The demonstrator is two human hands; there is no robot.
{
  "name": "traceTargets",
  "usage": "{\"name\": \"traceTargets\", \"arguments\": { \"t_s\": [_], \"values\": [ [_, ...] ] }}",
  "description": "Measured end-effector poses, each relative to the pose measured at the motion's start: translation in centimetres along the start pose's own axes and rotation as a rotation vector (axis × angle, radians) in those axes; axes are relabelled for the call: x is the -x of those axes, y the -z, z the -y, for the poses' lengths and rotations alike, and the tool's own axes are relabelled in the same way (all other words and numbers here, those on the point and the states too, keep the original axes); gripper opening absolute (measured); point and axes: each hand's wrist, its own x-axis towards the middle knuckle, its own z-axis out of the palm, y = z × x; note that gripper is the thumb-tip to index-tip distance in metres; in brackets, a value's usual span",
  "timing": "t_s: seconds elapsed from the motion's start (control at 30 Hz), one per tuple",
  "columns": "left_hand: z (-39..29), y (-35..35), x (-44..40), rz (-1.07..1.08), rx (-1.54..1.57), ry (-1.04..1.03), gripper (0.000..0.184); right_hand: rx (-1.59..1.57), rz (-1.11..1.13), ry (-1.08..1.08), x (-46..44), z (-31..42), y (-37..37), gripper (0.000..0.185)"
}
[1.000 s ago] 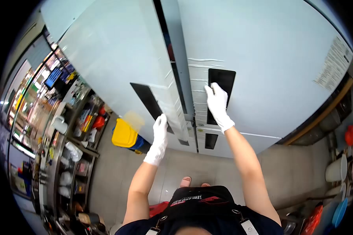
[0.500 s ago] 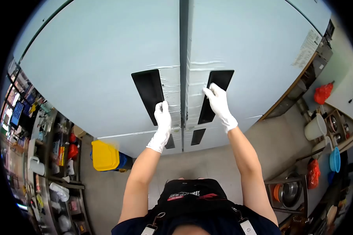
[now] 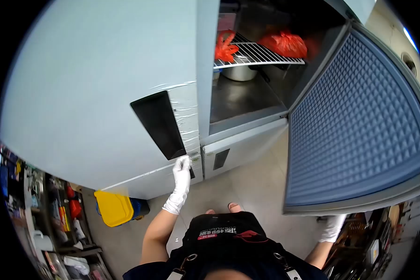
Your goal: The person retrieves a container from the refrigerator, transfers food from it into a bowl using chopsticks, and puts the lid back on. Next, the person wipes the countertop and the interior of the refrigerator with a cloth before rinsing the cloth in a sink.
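A large light-grey refrigerator cabinet stands before me, its left door [image 3: 88,88] closed and its right door [image 3: 354,121] swung wide to the right. My left hand [image 3: 182,170], in a white glove, is at the lower end of the left door's black handle [image 3: 158,123], fingers curled together. Whether it touches the handle is unclear. My gloved right hand [image 3: 333,226] is at the bottom outer part of the open door, its fingers hidden behind it. Inside, red plastic bags [image 3: 284,44] lie on a white wire shelf [image 3: 261,53], with a metal pot [image 3: 239,73] beneath.
A yellow-lidded bin [image 3: 114,207] stands on the floor at left. Shelving with kitchen goods [image 3: 63,214] runs along the left side. Below the open door at right are more racks and utensils [image 3: 373,242]. A closed lower door [image 3: 247,151] sits under the opened compartment.
The right door has swung open to the right, revealing the shelf and bags. My right hand has gone from its handle to behind the door. My left hand is slightly lower.
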Motion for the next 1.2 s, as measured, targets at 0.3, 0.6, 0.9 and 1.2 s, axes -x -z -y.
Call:
{"name": "traceTargets", "arguments": {
  "t_s": [0.3,0.6,0.9,1.2],
  "values": [
    [3.5,1.0,0.5,0.288,-0.205,0.418,0.019,1.379,-0.248,0.168,-15.4,-6.3,14.2,0.025],
    [6.4,5.7,3.5,0.103,-0.392,0.662,0.026,0.954,0.983,-0.746,-7.8,-22.7,-10.6,0.043],
    [3.6,-1.6,4.3,-0.099,-0.446,0.610,0.034,0.138,1.696,0.381,-13.1,-8.4,-55.5,0.024],
    [3.4,-6.3,11.8,-0.386,-0.419,0.690,0.033,0.404,1.931,1.148,3.1,-11.5,-72.5,0.022]
  ]
}}
